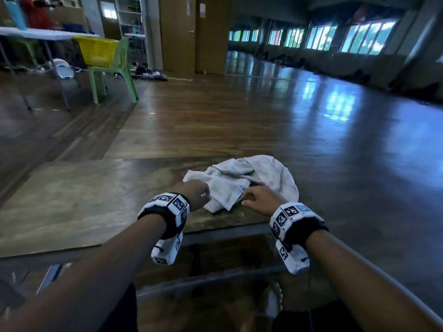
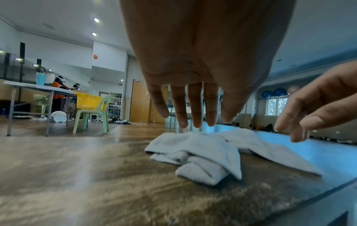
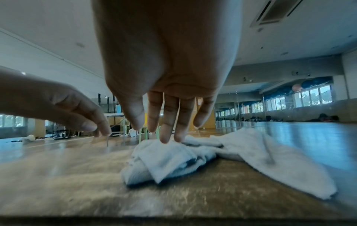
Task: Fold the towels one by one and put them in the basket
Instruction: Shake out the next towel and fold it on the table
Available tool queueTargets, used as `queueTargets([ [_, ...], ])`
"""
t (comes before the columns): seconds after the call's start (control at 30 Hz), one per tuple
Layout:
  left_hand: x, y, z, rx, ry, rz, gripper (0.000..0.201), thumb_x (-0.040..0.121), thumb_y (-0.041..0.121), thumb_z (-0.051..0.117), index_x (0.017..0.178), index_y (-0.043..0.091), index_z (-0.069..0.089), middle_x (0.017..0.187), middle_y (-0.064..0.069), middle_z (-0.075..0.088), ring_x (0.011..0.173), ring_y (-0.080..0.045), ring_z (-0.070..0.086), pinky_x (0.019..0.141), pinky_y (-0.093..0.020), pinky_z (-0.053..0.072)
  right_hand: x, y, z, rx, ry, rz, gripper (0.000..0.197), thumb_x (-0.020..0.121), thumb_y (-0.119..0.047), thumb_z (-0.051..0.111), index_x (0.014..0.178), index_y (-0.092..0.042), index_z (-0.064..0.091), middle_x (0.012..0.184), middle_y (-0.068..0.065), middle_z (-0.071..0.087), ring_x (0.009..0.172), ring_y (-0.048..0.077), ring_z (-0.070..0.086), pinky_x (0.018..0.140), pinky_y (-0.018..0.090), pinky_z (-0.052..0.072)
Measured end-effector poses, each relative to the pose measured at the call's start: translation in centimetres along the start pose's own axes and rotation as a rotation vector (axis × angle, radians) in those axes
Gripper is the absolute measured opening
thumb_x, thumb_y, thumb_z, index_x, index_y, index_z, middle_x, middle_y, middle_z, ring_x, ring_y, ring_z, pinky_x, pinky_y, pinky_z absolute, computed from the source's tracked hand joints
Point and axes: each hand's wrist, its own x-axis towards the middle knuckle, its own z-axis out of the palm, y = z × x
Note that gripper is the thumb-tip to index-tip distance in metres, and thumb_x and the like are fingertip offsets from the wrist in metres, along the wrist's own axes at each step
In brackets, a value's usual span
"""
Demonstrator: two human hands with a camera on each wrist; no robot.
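Observation:
A crumpled white towel (image 1: 242,182) lies near the right end of the wooden table (image 1: 79,202); it also shows as a bunched heap in the left wrist view (image 2: 204,152) and the right wrist view (image 3: 173,159). My left hand (image 1: 200,194) hovers just above the towel's near left edge, fingers hanging straight down (image 2: 195,116), holding nothing. My right hand (image 1: 257,198) is over the towel's near right side, fingers extended downward (image 3: 168,130), tips at or just above the cloth. The yellow basket (image 1: 97,51) sits on a green chair far off to the left.
The green chair (image 1: 119,68) with the basket stands beside a white folding table (image 1: 43,34) at the back left, a blue bottle (image 1: 15,12) on it. A person in orange (image 2: 59,87) sits there. Polished wood floor (image 1: 263,111) stretches beyond my table.

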Motion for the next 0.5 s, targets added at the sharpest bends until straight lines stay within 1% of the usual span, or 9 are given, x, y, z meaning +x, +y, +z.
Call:
queueTargets([
  [0.07, 1.2, -0.9, 1.7, 0.043, 0.007, 0.023, 0.030, 0.090, 0.035, 0.049, 0.113, 0.022, 0.063, 0.119, -0.002, 0.064, 0.107, -0.023, 0.058, 0.089, -0.036, 0.050, 1.8, -0.1, 2.1, -0.039, -0.021, -0.014, 0.030, 0.089, -0.030, 0.055, 0.114, -0.016, 0.063, 0.116, 0.004, 0.066, 0.112, 0.024, 0.057, 0.091, 0.033, 0.042],
  [0.13, 2.6, -1.7, 3.3, 0.053, 0.028, 0.046, 0.031, 0.091, 0.032, 0.050, 0.116, 0.020, 0.062, 0.121, -0.003, 0.062, 0.111, -0.024, 0.056, 0.092, -0.036, 0.048, 3.7, -0.2, 4.0, -0.096, 0.012, -0.039, 0.029, 0.090, -0.032, 0.054, 0.115, -0.019, 0.061, 0.113, 0.001, 0.066, 0.112, 0.021, 0.057, 0.094, 0.036, 0.038],
  [0.2, 4.0, -2.4, 4.7, 0.032, 0.055, 0.054, 0.030, 0.091, 0.029, 0.048, 0.117, 0.021, 0.060, 0.124, -0.002, 0.060, 0.116, -0.024, 0.052, 0.098, -0.039, 0.042, 5.8, -0.1, 5.8, -0.152, 0.067, -0.053, 0.030, 0.089, -0.035, 0.053, 0.115, -0.023, 0.059, 0.113, -0.001, 0.065, 0.111, 0.020, 0.057, 0.096, 0.040, 0.036],
  [0.27, 5.3, -2.7, 5.7, 0.011, 0.103, 0.080, 0.027, 0.091, 0.025, 0.048, 0.116, 0.022, 0.059, 0.125, 0.000, 0.060, 0.117, -0.024, 0.051, 0.100, -0.040, 0.038, 7.8, 0.1, 7.5, -0.210, 0.119, -0.055, 0.032, 0.087, -0.038, 0.054, 0.114, -0.022, 0.058, 0.115, 0.000, 0.063, 0.111, 0.022, 0.056, 0.095, 0.040, 0.034],
  [0.33, 6.4, -2.6, 6.6, -0.018, 0.134, 0.102, 0.030, 0.091, 0.024, 0.048, 0.119, 0.023, 0.057, 0.128, 0.001, 0.057, 0.119, -0.024, 0.048, 0.101, -0.040, 0.035, 9.0, 0.3, 8.7, -0.249, 0.124, -0.048, 0.033, 0.085, -0.038, 0.057, 0.113, -0.020, 0.057, 0.114, 0.002, 0.062, 0.111, 0.024, 0.055, 0.095, 0.040, 0.033],
  [0.4, 7.0, -2.4, 7.2, -0.009, 0.129, 0.108, 0.034, 0.091, 0.025, 0.049, 0.125, 0.023, 0.052, 0.132, 0.001, 0.052, 0.124, -0.024, 0.042, 0.103, -0.041, 0.030, 9.7, 0.4, 9.5, -0.251, 0.142, -0.050, 0.027, 0.086, -0.031, 0.055, 0.110, -0.019, 0.057, 0.112, 0.003, 0.063, 0.108, 0.025, 0.057, 0.093, 0.039, 0.033],
  [0.5, 7.6, -2.2, 7.9, 0.033, 0.129, 0.120, 0.042, 0.089, 0.027, 0.052, 0.130, 0.027, 0.047, 0.133, 0.001, 0.047, 0.126, -0.022, 0.038, 0.104, -0.040, 0.029, 9.6, 0.7, 9.5, -0.236, 0.202, -0.077, 0.020, 0.087, -0.022, 0.049, 0.103, -0.018, 0.060, 0.103, 0.003, 0.066, 0.098, 0.026, 0.060, 0.090, 0.038, 0.033],
])
